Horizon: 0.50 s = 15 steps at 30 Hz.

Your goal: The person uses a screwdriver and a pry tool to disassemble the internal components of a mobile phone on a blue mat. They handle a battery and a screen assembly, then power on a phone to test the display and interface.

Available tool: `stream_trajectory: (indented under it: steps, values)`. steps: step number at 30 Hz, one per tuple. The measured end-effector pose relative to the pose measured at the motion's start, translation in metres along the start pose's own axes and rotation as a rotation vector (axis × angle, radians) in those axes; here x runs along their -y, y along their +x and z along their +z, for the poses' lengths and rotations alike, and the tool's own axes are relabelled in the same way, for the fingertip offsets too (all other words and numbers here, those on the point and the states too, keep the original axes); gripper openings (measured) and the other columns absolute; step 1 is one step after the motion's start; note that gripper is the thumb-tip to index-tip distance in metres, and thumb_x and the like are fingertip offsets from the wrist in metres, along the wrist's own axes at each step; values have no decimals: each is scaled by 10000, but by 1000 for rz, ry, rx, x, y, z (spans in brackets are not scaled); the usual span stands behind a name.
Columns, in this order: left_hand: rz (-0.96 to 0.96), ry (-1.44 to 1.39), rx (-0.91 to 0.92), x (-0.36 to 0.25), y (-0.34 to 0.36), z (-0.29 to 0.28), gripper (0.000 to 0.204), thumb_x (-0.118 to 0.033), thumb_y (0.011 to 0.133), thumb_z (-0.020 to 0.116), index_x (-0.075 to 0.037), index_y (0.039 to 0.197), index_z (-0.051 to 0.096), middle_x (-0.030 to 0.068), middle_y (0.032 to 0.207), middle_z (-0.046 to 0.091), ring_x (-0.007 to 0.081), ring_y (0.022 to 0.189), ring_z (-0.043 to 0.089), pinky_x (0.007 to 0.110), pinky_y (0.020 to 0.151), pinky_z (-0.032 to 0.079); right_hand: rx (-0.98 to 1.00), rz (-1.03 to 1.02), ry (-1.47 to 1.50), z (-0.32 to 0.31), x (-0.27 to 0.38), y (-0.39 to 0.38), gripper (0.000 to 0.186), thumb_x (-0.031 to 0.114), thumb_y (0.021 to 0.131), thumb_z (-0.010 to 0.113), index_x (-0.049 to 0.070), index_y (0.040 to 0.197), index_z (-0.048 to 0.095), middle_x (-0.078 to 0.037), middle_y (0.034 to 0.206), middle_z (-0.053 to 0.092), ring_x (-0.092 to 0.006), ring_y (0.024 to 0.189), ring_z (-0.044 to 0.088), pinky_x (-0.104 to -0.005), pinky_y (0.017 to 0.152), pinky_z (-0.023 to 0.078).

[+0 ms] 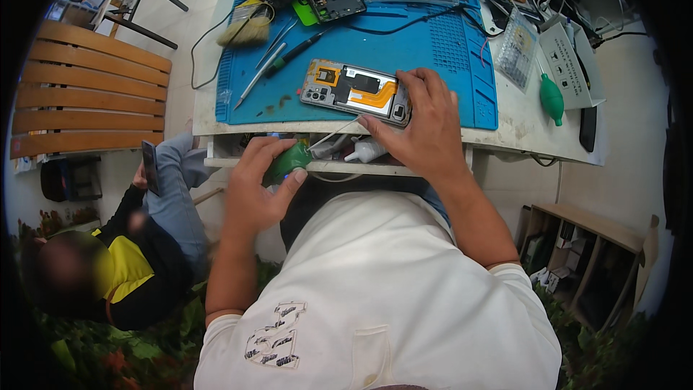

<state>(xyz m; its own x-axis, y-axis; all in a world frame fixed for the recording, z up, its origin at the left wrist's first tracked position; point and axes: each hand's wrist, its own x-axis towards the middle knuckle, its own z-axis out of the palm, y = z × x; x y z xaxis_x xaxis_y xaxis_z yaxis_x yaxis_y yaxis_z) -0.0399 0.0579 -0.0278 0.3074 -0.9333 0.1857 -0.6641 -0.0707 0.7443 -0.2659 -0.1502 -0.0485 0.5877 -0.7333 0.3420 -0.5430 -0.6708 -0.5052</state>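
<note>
My left hand [261,182] is wrapped round a green squeeze bottle [289,161] at the open drawer. A thin pale nozzle tube [335,136] runs from the bottle up to the near edge of an opened smartphone [375,85]. The phone lies slightly tilted on the blue work mat [390,43], its back cover off, with orange flex cables, a shiny battery area and a camera cluster showing. My right hand [426,126] grips the phone's right end, thumb on the near edge and fingers over the far side.
A tweezer-like tool, a pen-shaped tool [251,86], and a wide brush [245,27] lie left on the mat. Phone parts [336,0] and cables crowd the back. A green air blower [551,99] sits right. Below is a drawer with a white bottle [366,150]. A person [144,267] sits left.
</note>
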Motion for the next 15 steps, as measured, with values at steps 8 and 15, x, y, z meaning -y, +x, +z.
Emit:
stream_trajectory:
  steps: [8,15]
  values:
    - [-67,-56,-65,-4,-16,7,410,-149,963,843,44,1310,743,170,1214,705,284,1062,707,352,936,556,105,-22,98,-11,-14,-2,794,322,842,932,-59,1478,648,-215,1406,611,-403,1324,585,-490,1113,426]
    - [-126,-41,-109,-11,-24,22,400,-117,926,864,26,1284,759,200,1195,732,372,1074,745,402,952,586,268,-55,105,-33,-18,14,837,317,751,978,-31,1454,686,-213,1349,626,-381,1231,649,-471,1018,533]
